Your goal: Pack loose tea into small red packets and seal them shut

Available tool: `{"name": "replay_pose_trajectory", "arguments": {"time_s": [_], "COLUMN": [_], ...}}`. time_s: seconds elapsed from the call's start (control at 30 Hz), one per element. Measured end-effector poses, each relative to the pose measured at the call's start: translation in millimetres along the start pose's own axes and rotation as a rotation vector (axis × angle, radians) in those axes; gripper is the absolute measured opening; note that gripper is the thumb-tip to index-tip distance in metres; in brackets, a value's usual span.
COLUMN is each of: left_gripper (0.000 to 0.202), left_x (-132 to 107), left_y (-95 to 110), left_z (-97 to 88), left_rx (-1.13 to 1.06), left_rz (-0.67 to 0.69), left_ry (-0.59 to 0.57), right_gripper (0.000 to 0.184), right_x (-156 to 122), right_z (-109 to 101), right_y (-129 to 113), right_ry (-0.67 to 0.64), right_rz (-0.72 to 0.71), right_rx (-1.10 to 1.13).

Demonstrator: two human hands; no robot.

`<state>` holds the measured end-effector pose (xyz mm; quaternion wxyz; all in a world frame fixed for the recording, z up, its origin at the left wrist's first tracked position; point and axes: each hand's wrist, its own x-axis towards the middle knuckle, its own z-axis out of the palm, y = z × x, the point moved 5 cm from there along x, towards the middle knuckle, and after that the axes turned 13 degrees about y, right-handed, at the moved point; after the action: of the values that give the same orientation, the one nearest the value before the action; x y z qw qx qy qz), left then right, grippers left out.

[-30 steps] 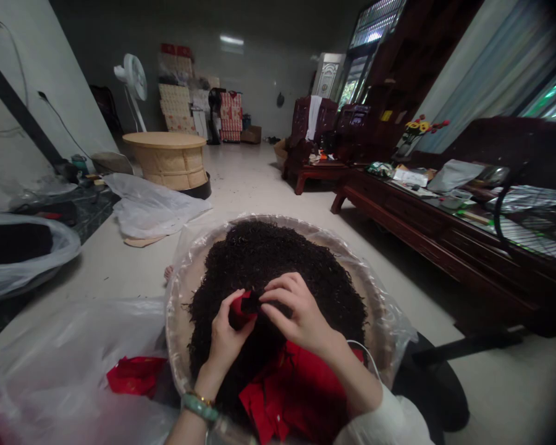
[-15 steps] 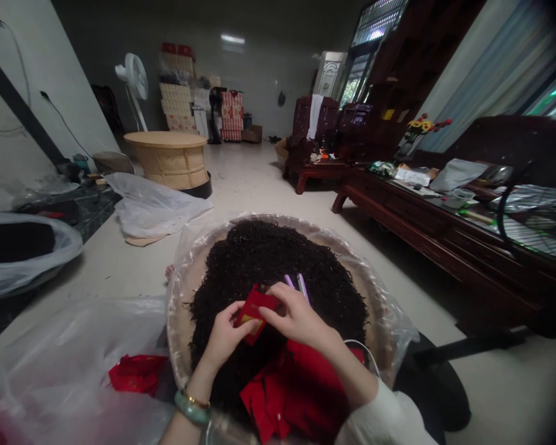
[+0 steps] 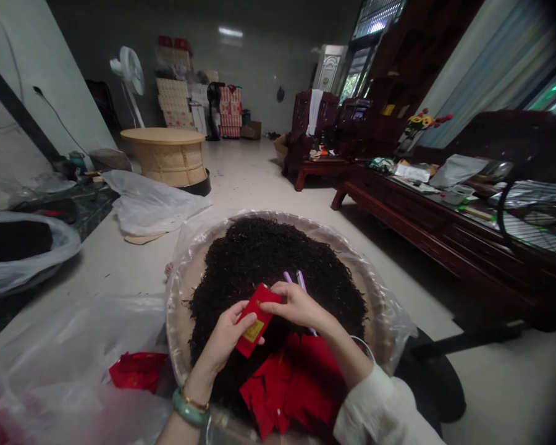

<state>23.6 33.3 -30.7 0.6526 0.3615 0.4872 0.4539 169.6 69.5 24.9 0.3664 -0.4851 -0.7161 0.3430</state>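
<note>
Between my hands is a small red packet [image 3: 258, 315] with a gold-yellow label, tilted over a heap of dark, twisted dried leaves [image 3: 282, 253]. My left hand [image 3: 229, 334] pinches its lower left side, thumb beside the label. My right hand [image 3: 299, 304] holds its upper right edge with thumb and fingers. The leaves fill a wide round basket [image 3: 178, 309] lined with clear plastic. Several more red packets [image 3: 301, 389] lie in a pile under my right forearm. Just beyond my right hand, a purple-handled tool [image 3: 300, 279] rests on the leaves, partly covered by the hand.
Left of the basket lies a clear plastic bag [image 3: 74, 346] with red packets [image 3: 136, 371] on it. Another plastic-lined container [image 3: 65, 247] of dark material stands farther left. A long dark wooden table [image 3: 426, 228] is on the right; a black fan [image 3: 532, 210] stands near it.
The packet has turned so its labelled face shows more fully and flatter toward me. Both hands still hold it, with my fingers slightly shifted. The view has moved slightly.
</note>
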Motion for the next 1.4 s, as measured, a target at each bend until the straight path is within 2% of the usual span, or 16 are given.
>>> {"name": "replay_pose_trajectory", "arguments": {"time_s": [0.07, 0.13, 0.3, 0.43, 0.53, 0.63, 0.77, 1.0, 1.13, 1.27, 1.33, 1.4], "left_gripper": [0.052, 0.05, 0.055, 0.04, 0.027, 0.021, 0.021, 0.022, 0.007, 0.005, 0.007, 0.01], "left_x": [1.5, 3.8, 4.0, -3.9, -10.9, -18.3, -27.9, -34.1, -36.4, -31.3, -27.8, -24.8], "left_y": [-2.5, -0.7, 30.2, 50.7, 55.9, 58.1, 64.0, 71.2, 76.2, 76.9, 75.0, 71.9], "left_z": [-1.9, -6.9, -18.8, -7.9, -2.3, -3.4, -4.0, 3.5, 2.4, -6.5, -13.2, -19.6], "left_rx": [0.031, 0.099, 0.397, 0.607, 0.652, 0.728, 0.861, 1.009, 1.143, 1.273, 1.267, 1.208], "left_rz": [0.011, 0.078, 0.493, 0.736, 0.84, 0.927, 1.059, 1.127, 1.176, 1.13, 1.092, 1.061], "left_ry": [-0.006, 0.015, 0.168, 0.114, 0.074, 0.092, 0.09, -0.005, 0.009, -0.01, -0.045, -0.09], "right_gripper": [0.04, 0.045, 0.036, 0.021, 0.019, 0.016, 0.027, 0.022, 0.021, 0.02, 0.02, 0.02], "right_x": [1.3, 3.5, 5.8, 0.5, -6.7, -13.7, -15.3, -14.1, -15.5, -15.6, -16.1, -17.8], "right_z": [2.4, 2.9, 6.4, 16.2, 21.6, 24.8, 23.5, 25.4, 29.1, 32.7, 30.9, 25.2], "right_y": [-0.2, -3.3, -16.9, -24.4, -29.3, -35.0, -39.7, -48.1, -47.4, -49.2, -48.3, -46.7], "right_ry": [-0.07, -0.083, -0.007, 0.047, 0.057, -0.066, -0.251, -0.336, -0.368, -0.339, -0.327, -0.31], "right_rz": [0.005, -0.033, -0.183, -0.307, -0.422, -0.513, -0.503, -0.523, -0.477, -0.472, -0.465, -0.453], "right_rx": [0.022, 0.004, -0.146, -0.228, -0.328, -0.417, -0.632, -0.872, -0.941, -0.921, -0.879, -0.73]}}
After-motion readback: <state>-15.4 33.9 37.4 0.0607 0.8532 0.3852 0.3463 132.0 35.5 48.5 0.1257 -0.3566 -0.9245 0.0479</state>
